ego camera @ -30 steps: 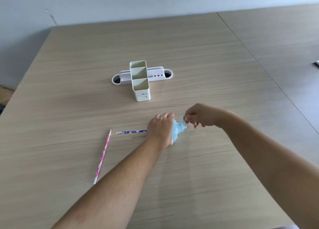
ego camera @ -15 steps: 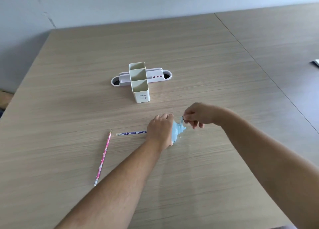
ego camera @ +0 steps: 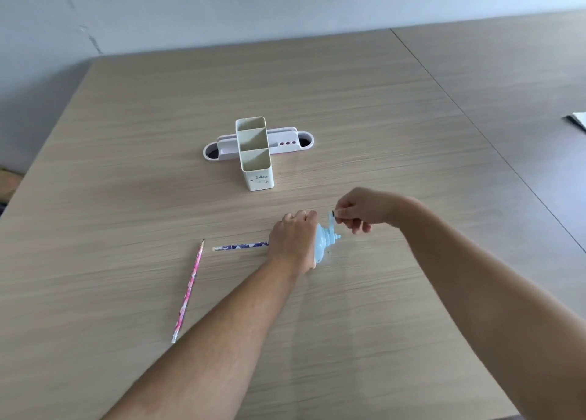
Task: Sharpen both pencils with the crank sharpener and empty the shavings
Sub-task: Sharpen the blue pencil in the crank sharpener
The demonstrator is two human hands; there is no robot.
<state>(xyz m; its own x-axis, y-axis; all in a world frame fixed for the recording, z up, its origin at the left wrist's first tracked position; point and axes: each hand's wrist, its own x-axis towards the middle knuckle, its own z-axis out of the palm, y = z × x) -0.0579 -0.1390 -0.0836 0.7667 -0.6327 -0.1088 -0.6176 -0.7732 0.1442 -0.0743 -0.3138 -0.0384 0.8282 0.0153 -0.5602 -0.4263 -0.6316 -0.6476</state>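
A light blue crank sharpener (ego camera: 324, 242) lies on the wooden table (ego camera: 348, 118), mostly covered by my left hand (ego camera: 293, 237), which grips its body. A purple patterned pencil (ego camera: 240, 246) sticks out to the left of that hand, its far end hidden under the hand at the sharpener. My right hand (ego camera: 361, 209) pinches the small crank handle at the sharpener's right side. A pink patterned pencil (ego camera: 187, 293) lies loose on the table further left, its sharpened tip pointing away from me.
A cream three-compartment pen holder (ego camera: 255, 153) stands behind the hands, in front of a white oblong tray (ego camera: 287, 142). A second table adjoins on the right, with a dark-edged object (ego camera: 577, 120) at the frame's edge. A wall runs behind.
My right hand has shifted slightly at the crank handle, from level with the sharpener's top to a bit higher. My left hand and both pencils stay where they were.
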